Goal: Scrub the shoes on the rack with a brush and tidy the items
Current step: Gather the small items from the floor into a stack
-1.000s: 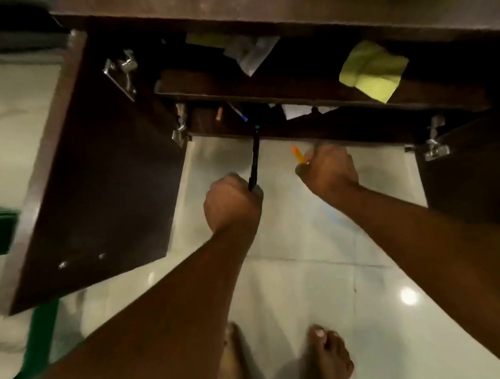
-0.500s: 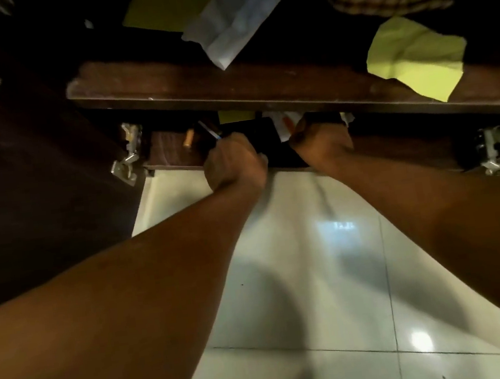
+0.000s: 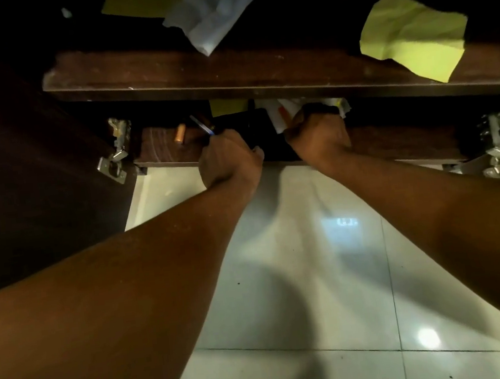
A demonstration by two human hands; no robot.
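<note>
A dark wooden cabinet stood open over pale floor tiles.
Both hands reached the lower shelf [image 3: 162, 146] at 12 o'clock: left hand [image 3: 229, 157] curled round a pen [image 3: 201, 125], right hand [image 3: 317, 138] curled on papers [image 3: 280, 114]; no shoes or brush visible, so tidying looked only begun.

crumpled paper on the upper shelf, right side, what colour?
Yellow-green; the crumpled paper overhangs the upper shelf edge, clearest in the head view.

I see a dark wooden upper shelf [image 3: 260, 72] with a crumpled yellow-green paper [image 3: 412, 40] and a white paper [image 3: 216, 15] lying on it. On the lower shelf [image 3: 163, 149] lie a small orange cylinder [image 3: 179, 134] and a pen [image 3: 201, 125].
</note>
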